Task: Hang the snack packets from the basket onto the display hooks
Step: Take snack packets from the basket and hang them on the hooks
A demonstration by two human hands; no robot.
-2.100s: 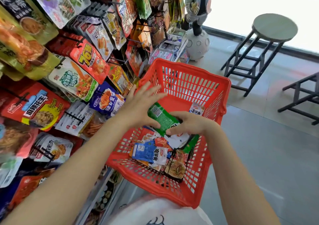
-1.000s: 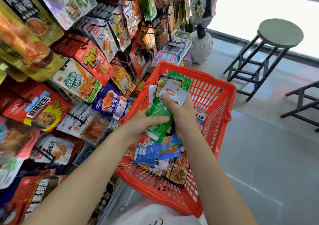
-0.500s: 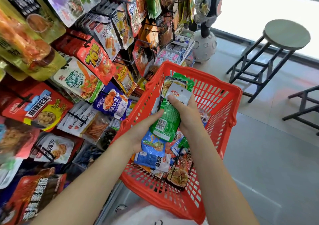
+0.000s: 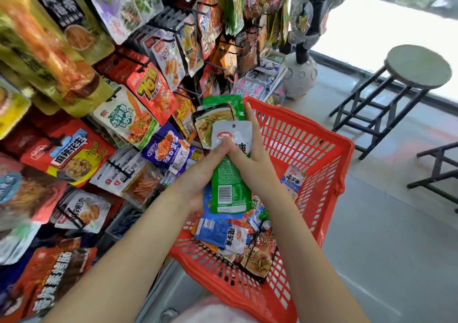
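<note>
Packets (image 4: 229,164) above basket rim (image 4: 347,146)

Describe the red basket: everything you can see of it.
The red basket looks like moulded plastic, rectangular, with slotted lattice walls and a solid rim. It sits tilted in front of the person, its left side against the display rack. Loose snack packets lie heaped at its near end; one more packet leans on the right wall. Both hands hold a fan of packets above it. No handle is visible.
</note>
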